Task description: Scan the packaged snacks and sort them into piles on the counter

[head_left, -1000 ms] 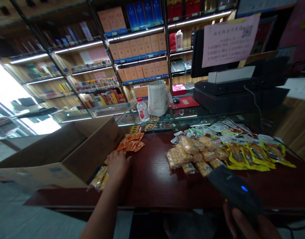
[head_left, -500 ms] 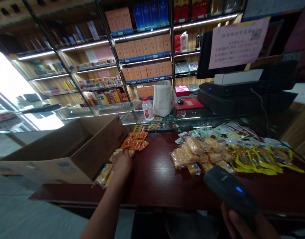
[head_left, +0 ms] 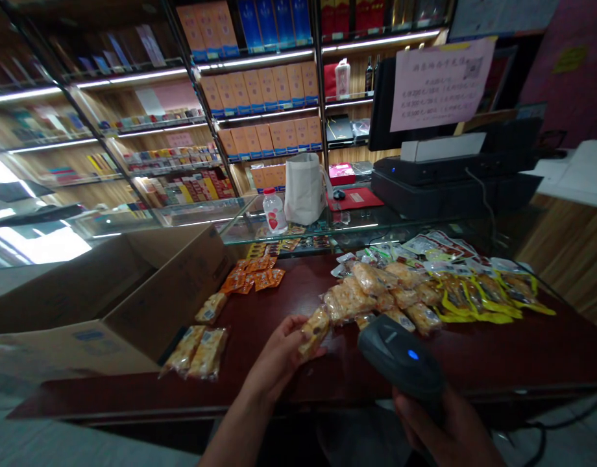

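Note:
Between the fingers and thumb of my left hand (head_left: pixel 281 353) is a wrapped snack bar (head_left: pixel 314 332), held above the counter near the middle. My right hand (head_left: pixel 437 418) is wrapped round the handle of a dark barcode scanner (head_left: pixel 400 357) with a blue light on top; its head points toward the held bar. Just beyond lies a heap of similar clear-wrapped snack bars (head_left: pixel 350 299). A few more wrapped bars (head_left: pixel 207 353) with labels lie at the left, beside the cardboard box. Orange sachets (head_left: pixel 252 274) are spread behind them.
An open cardboard box (head_left: pixel 133 331) stands at the left of the dark red counter (head_left: pixel 289 298). Yellow-edged food packs (head_left: pixel 478 295) lie at the right. Behind are a red-capped bottle (head_left: pixel 275 213), a white bag (head_left: pixel 304 191) and a monitor (head_left: pixel 383 104). A cable (head_left: pixel 571 421) runs at lower right.
My left hand has picked up a snack bar from beside the box and carried it right, close to the scanner. The scanner sits a little further left in view, and the view has shifted right.

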A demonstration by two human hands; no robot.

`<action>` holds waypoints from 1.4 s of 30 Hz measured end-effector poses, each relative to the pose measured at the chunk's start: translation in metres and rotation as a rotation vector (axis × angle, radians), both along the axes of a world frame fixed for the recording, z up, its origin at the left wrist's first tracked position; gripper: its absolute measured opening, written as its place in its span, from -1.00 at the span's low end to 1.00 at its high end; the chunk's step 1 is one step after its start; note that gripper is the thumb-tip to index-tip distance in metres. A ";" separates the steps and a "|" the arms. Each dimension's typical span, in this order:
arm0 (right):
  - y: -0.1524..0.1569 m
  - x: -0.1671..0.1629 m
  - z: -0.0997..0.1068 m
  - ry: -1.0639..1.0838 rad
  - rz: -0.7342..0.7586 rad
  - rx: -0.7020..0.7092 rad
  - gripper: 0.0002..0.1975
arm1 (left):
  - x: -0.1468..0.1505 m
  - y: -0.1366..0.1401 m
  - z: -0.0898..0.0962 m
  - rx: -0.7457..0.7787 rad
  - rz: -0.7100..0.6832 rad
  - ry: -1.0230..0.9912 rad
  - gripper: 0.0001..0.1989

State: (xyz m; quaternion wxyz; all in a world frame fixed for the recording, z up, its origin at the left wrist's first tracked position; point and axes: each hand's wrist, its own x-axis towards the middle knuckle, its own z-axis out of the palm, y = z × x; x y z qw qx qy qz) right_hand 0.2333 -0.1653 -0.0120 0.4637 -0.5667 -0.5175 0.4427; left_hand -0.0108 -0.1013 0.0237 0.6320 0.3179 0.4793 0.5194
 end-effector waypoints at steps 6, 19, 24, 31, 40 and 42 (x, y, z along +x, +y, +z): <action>0.012 -0.027 0.003 -0.003 0.026 0.100 -0.45 | 0.051 -0.030 -0.005 0.076 0.053 -0.094 -0.54; 0.014 -0.038 -0.006 0.010 0.001 0.155 -0.49 | 0.054 -0.040 -0.013 0.166 0.128 -0.011 -0.41; 0.014 -0.034 -0.007 0.072 -0.008 0.077 -0.46 | 0.039 -0.028 -0.007 0.070 -0.179 -0.183 -0.10; 0.015 -0.032 0.003 0.085 -0.017 0.086 -0.50 | 0.038 -0.029 -0.006 0.067 -0.102 -0.112 -0.50; 0.018 -0.015 0.019 0.318 0.050 -0.101 -0.59 | 0.016 -0.019 0.006 0.047 -0.182 -0.022 -0.60; 0.020 -0.013 0.021 0.334 0.069 -0.128 -0.58 | 0.017 -0.017 0.005 0.044 -0.159 -0.001 -0.59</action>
